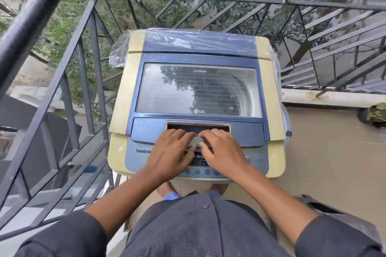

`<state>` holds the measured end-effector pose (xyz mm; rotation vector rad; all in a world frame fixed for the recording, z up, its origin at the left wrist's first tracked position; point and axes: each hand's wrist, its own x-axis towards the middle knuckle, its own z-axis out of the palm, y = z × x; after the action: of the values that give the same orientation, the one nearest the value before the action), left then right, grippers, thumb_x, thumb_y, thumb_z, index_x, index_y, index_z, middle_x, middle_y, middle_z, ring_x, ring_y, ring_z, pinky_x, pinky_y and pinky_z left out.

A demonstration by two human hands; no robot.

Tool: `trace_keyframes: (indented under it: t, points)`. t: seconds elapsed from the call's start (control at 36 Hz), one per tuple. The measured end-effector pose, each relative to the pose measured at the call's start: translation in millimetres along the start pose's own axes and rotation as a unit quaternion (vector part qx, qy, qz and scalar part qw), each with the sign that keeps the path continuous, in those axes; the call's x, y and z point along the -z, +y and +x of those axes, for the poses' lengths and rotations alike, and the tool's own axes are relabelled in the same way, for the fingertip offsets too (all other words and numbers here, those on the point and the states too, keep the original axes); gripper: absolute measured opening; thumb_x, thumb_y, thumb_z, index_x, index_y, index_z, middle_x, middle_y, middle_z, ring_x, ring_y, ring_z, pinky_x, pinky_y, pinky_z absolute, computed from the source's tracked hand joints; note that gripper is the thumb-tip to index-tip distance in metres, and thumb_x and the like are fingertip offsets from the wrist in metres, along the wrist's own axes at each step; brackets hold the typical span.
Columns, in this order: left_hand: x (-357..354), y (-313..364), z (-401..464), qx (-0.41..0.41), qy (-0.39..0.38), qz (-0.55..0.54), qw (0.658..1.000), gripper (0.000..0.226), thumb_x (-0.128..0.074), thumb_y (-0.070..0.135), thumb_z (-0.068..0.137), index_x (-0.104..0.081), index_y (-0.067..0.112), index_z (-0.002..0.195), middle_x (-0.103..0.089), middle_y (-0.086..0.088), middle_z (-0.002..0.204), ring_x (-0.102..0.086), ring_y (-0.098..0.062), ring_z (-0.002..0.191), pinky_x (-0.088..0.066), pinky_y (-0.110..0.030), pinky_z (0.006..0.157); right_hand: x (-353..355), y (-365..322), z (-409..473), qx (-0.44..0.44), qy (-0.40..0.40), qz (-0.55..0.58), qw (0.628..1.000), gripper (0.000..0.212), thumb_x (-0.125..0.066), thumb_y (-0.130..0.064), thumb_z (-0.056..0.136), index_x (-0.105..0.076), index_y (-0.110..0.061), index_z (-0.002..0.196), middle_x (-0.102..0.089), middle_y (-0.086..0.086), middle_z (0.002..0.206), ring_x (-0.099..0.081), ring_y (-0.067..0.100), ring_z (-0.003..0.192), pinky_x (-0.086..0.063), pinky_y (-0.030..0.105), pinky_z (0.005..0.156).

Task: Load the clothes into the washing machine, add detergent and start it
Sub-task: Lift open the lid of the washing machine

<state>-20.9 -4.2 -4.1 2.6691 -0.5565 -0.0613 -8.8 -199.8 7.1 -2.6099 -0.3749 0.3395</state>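
While we look straight down from the head camera, the washing machine [197, 100] fills the middle of the view, a top-loader with cream sides and a blue lid [198, 89] that lies flat and closed. Through the lid's glass window [188, 92] we see the steel drum, and no clothes show in it. Clear plastic wrap [188, 39] covers the machine's back panel at twelve o'clock.

Both hands sit at the lid's front edge, at six o'clock from the window. The left hand [170, 152] lies palm down, its fingers reaching into the recessed lid handle [198, 128]. The right hand [222, 151] lies just beside it, fingers also at the handle, and the two nearly touch over a silver tab [195, 141]. The grip on each side is narrow, fingertips bent onto the handle's lip; whether they curl under it, we cannot tell.

Beneath the palms runs the control panel [196, 165], with a row of round buttons [201, 171] at its near edge.

A dark metal railing [87, 52] wraps round from nine to three o'clock, with greenery beyond. Tiled floor [323, 162] lies at three o'clock.
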Motion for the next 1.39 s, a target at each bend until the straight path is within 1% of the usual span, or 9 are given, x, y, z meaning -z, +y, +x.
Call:
trace_keyframes:
  t: [0.14,0.22,0.47,0.67,0.81,1.03,1.17,1.31,1.39]
  points:
    - [13.6,3.7,0.4,-0.011,0.024,-0.022,0.999,0.039,-0.059,0.036,0.098,-0.065,0.017,0.132,-0.067,0.003,0.104,-0.061,-0.023,0.095,-0.048,-0.04,0.086,16.6,-1.7,-4.1,0.032,-0.002,0.001,0.999,0.043,-0.066,-0.041,0.09,-0.062,-0.026,0.13,-0.065,-0.007,0.107,-0.059,0.017,0.1,-0.048,0.037,0.096]
    - [27.1,6.5,4.8,-0.019,0.04,-0.036,0.998,0.036,-0.059,0.036,0.098,-0.066,0.019,0.129,-0.065,0.006,0.101,-0.061,-0.022,0.093,-0.048,-0.04,0.086,28.7,-1.7,-4.1,0.058,0.017,-0.004,0.998,0.045,-0.072,-0.03,0.09,-0.06,-0.026,0.134,-0.067,-0.006,0.112,-0.061,0.019,0.104,-0.049,0.039,0.096]
    - [88.0,21.9,30.8,-0.038,0.114,-0.049,0.992,0.03,-0.067,0.033,0.094,-0.072,0.022,0.121,-0.073,0.009,0.106,-0.069,-0.02,0.099,-0.05,-0.041,0.09,73.1,-11.0,1.8,0.172,0.192,-0.056,0.965,0.034,-0.073,-0.02,0.092,-0.069,-0.022,0.126,-0.07,-0.005,0.114,-0.065,0.023,0.099,-0.05,0.041,0.084]
    - [122.1,29.7,61.4,-0.078,0.219,-0.022,0.972,0.022,-0.07,0.028,0.095,-0.077,0.018,0.114,-0.076,0.005,0.114,-0.072,-0.023,0.103,-0.054,-0.042,0.09,107.3,-25.4,23.4,0.182,0.323,-0.08,0.925,0.023,-0.072,-0.017,0.094,-0.076,-0.021,0.117,-0.075,-0.005,0.115,-0.07,0.024,0.102,-0.051,0.043,0.084]
    - [124.3,31.7,78.4,-0.104,0.301,0.017,0.948,0.023,-0.068,0.018,0.098,-0.077,0.009,0.118,-0.075,-0.004,0.125,-0.068,-0.024,0.126,-0.049,-0.049,0.112,128.9,-33.8,40.8,0.178,0.354,-0.1,0.913,0.02,-0.067,-0.023,0.098,-0.075,-0.024,0.116,-0.075,-0.008,0.112,-0.069,0.024,0.096,-0.048,0.044,0.081]
    - [125.2,36.4,90.4,-0.054,0.319,0.061,0.944,0.068,-0.073,0.02,0.087,-0.053,0.005,0.15,-0.046,-0.014,0.161,-0.03,-0.039,0.156,-0.027,-0.066,0.122,156.7,-39.1,81.0,0.149,0.439,-0.111,0.879,0.022,-0.062,-0.03,0.102,-0.075,-0.033,0.12,-0.074,-0.01,0.109,-0.067,0.024,0.099,-0.041,0.054,0.099]
    - [123.0,31.5,107.5,-0.029,0.278,0.132,0.951,0.099,-0.076,0.025,0.083,-0.024,0.005,0.164,-0.017,-0.014,0.174,-0.009,-0.04,0.162,-0.017,-0.065,0.127,163.7,-45.0,103.1,0.113,0.487,-0.14,0.855,0.029,-0.067,-0.021,0.098,-0.074,-0.034,0.123,-0.073,-0.005,0.117,-0.066,0.027,0.11,-0.034,0.061,0.11]
    - [126.2,21.0,126.8,-0.029,0.272,0.175,0.946,0.111,-0.078,0.026,0.078,-0.014,0.008,0.167,-0.004,-0.01,0.176,-0.002,-0.038,0.163,-0.012,-0.061,0.129,173.4,-50.6,110.1,0.094,0.512,-0.142,0.842,0.033,-0.062,-0.024,0.102,-0.069,-0.027,0.134,-0.062,0.008,0.143,-0.056,0.034,0.131,-0.031,0.062,0.115]
    - [132.7,19.3,135.6,-0.033,0.272,0.177,0.945,0.114,-0.076,0.024,0.075,-0.01,0.009,0.167,-0.001,-0.009,0.177,0.001,-0.036,0.163,-0.008,-0.058,0.131,171.6,-50.3,103.7,0.124,0.535,-0.143,0.823,0.033,-0.066,-0.02,0.097,-0.073,-0.018,0.129,-0.06,0.017,0.142,-0.056,0.04,0.131,-0.035,0.06,0.113]
